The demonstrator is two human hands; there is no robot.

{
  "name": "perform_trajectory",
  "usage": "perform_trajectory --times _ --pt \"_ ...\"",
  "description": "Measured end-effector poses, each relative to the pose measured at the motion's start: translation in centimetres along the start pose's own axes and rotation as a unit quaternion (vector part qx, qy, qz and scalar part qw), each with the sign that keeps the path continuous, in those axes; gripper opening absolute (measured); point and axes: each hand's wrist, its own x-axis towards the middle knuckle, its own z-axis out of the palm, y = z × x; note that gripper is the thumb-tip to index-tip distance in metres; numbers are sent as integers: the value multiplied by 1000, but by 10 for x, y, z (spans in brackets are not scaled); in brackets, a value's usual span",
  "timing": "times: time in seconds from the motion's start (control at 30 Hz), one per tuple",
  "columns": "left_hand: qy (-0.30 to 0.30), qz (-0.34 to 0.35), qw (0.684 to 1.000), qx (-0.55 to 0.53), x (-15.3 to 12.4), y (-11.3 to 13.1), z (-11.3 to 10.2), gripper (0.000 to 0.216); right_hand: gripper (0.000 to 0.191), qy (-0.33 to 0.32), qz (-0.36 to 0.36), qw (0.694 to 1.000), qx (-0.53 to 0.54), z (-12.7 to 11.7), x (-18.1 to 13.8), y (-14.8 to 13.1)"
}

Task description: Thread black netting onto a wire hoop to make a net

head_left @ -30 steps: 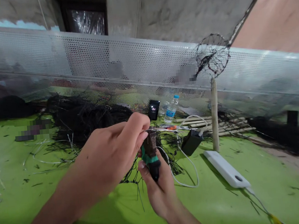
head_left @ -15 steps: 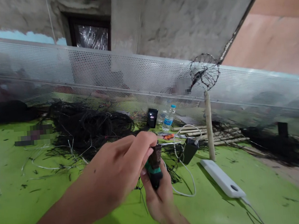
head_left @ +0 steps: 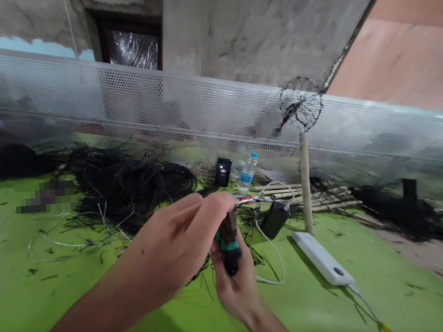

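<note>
The right hand [head_left: 236,287] comes up from the lower edge of the view, its grip closed around the green and black handle of a hand tool [head_left: 227,243], which stands nearly upright above the green surface [head_left: 56,302], just in front of the chest. The left hand [head_left: 174,244] reaches in from the lower left, and its grip is narrow, thumb and forefinger pinched on the tool's brown upper end; whether a strand lies between the fingertips I cannot tell. Thin black strands hang under both hands. Behind the left hand a tangled heap of black wire [head_left: 130,181] lies on the surface. To the right of the hands a black adapter [head_left: 273,218] with a white cable [head_left: 272,256] sits near a white power strip [head_left: 321,258]. Just beyond stands an upright wooden stick [head_left: 305,182] topped by a wire ring [head_left: 301,103]. A water bottle [head_left: 247,171] and a small black box [head_left: 224,171] stand against the perforated metal screen [head_left: 201,106] at the back.
</note>
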Motion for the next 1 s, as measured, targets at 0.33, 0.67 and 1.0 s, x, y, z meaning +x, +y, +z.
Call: perform_trajectory --times 0.33,0.67,1.0 --pt "32 54 994 90 0 10 0 16 22 -6 -21 1000 9 -6 3 -2" --pt "52 36 996 60 3 12 3 23 21 -59 -35 997 42 -16 12 5" --pt "26 14 999 21 2 11 -2 20 37 -63 -43 996 51 -12 16 2"
